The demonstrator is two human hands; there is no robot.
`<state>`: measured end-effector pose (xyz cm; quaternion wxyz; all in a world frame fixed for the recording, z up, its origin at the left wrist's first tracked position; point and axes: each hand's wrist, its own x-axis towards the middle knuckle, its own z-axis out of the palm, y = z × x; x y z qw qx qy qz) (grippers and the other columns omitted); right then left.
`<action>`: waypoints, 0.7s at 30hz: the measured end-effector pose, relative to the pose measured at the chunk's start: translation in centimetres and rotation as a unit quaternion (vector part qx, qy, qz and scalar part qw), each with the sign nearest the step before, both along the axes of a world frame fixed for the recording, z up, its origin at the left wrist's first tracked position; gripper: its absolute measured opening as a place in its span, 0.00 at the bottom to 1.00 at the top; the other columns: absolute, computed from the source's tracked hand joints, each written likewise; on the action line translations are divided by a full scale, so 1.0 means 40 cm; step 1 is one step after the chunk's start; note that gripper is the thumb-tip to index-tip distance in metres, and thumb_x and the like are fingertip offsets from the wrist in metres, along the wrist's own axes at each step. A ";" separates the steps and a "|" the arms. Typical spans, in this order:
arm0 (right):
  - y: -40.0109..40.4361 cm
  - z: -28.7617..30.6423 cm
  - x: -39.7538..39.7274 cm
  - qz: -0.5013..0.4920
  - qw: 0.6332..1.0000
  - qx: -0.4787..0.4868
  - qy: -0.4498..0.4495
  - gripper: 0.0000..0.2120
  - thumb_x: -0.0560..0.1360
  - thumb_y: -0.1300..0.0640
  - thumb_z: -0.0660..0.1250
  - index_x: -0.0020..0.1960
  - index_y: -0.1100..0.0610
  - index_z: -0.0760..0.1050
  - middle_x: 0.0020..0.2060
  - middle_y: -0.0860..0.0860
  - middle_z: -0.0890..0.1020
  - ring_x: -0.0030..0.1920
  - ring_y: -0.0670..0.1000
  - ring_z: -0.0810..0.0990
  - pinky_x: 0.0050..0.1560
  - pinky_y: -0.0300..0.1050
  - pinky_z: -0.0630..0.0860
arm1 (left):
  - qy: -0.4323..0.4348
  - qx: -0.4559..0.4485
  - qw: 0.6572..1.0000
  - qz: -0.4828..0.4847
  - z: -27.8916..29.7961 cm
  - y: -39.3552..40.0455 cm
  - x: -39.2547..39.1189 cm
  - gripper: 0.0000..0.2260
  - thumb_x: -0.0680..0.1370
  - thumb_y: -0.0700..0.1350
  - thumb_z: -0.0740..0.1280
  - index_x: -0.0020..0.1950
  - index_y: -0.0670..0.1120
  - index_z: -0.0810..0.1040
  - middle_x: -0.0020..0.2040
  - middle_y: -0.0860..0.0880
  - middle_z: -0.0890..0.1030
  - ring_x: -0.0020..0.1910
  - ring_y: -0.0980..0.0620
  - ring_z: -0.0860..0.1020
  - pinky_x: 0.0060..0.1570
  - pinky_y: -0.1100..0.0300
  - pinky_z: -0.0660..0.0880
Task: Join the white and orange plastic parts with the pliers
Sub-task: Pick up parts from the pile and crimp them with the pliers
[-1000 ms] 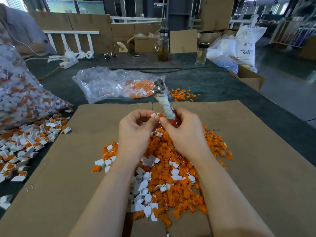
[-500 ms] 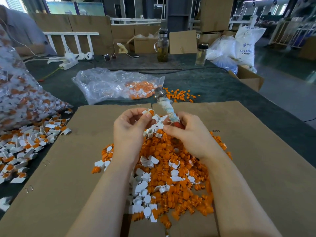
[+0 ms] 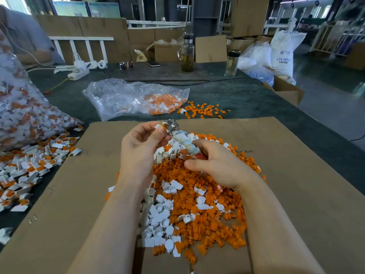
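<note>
Plastic parts, taped metal pliers, brown cardboard

The pliers (image 3: 180,136) show bare shiny metal at the head, a handle wrapped in grubby whitish cloth or tape, red plastic beneath. Under them, the heap of parts (image 3: 197,204) is smooth plastic, orange and white, lying on matt brown cardboard (image 3: 296,175). At 11 o'clock a crinkled, glossy clear plastic bag (image 3: 126,99) rests on dull dark green cloth (image 3: 246,99).

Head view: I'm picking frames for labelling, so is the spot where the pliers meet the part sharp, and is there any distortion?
Head view: the pliers tip and the white and orange part pinched by the left hand look slightly soft; the right hand is sharper; wide-angle distortion bends the cardboard sheet edges; daylight is bright, with no harsh glare.
</note>
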<state>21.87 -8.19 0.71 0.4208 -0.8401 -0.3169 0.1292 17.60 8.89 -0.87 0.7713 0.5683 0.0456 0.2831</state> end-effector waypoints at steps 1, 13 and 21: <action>0.002 0.000 -0.001 0.000 1.000 -0.004 -0.004 0.08 0.76 0.53 0.69 0.54 0.50 0.74 0.45 0.45 0.79 0.45 0.45 0.78 0.46 0.45 0.75 | -0.001 -0.003 1.000 -0.002 0.000 0.002 0.000 0.04 0.71 0.41 0.72 0.45 0.44 0.81 0.35 0.52 0.83 0.34 0.55 0.81 0.40 0.64 0.78; 0.035 -0.007 -0.011 -0.010 0.997 -0.037 -0.066 0.11 0.76 0.62 0.63 0.42 0.46 0.73 0.31 0.41 0.74 0.27 0.36 0.73 0.31 0.35 0.64 | 0.021 -0.026 0.999 0.027 -0.001 0.004 0.002 0.05 0.77 0.35 0.68 0.44 0.43 0.81 0.34 0.52 0.82 0.32 0.55 0.79 0.39 0.63 0.79; 0.051 -0.030 -0.008 -0.049 0.989 -0.059 -0.129 0.02 0.77 0.56 0.64 0.48 0.53 0.75 0.33 0.45 0.75 0.32 0.43 0.73 0.30 0.39 0.63 | 0.068 -0.089 0.993 0.042 0.006 0.020 -0.005 0.02 0.76 0.37 0.70 0.46 0.42 0.82 0.38 0.49 0.85 0.36 0.54 0.83 0.42 0.62 0.82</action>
